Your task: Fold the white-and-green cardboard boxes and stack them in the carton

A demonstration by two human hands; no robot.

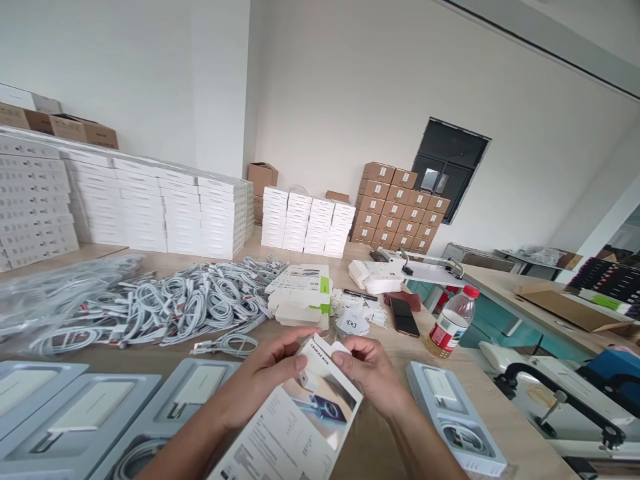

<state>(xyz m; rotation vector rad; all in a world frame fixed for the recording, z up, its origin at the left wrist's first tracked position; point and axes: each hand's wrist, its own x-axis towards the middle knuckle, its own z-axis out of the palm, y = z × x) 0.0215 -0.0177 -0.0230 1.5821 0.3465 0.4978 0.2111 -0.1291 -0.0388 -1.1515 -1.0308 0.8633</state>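
Note:
A white printed cardboard box (pixel 305 427) is tilted up between my two hands, its far end toward the table's back. My left hand (pixel 267 373) pinches the left side of that end, thumb on the printed face. My right hand (pixel 373 373) grips the right side near an end flap, thumb also on the print. Left of my forearms lie several grey-white trays (pixel 120 427), each showing a white power bank (pixel 200 385). Another such tray (pixel 455 420), with a white power bank and a coiled cable (pixel 463 437), sits to the right.
Coiled grey cables (pixel 200 300) are heaped behind the trays. Flattened cartons (pixel 303 293), paper cards (pixel 353 321), a phone (pixel 404 317) and a red-capped bottle (pixel 453 323) lie or stand farther back. Stacked white boxes (pixel 150 207) line the rear; brown cartons (pixel 395 207) stand beyond.

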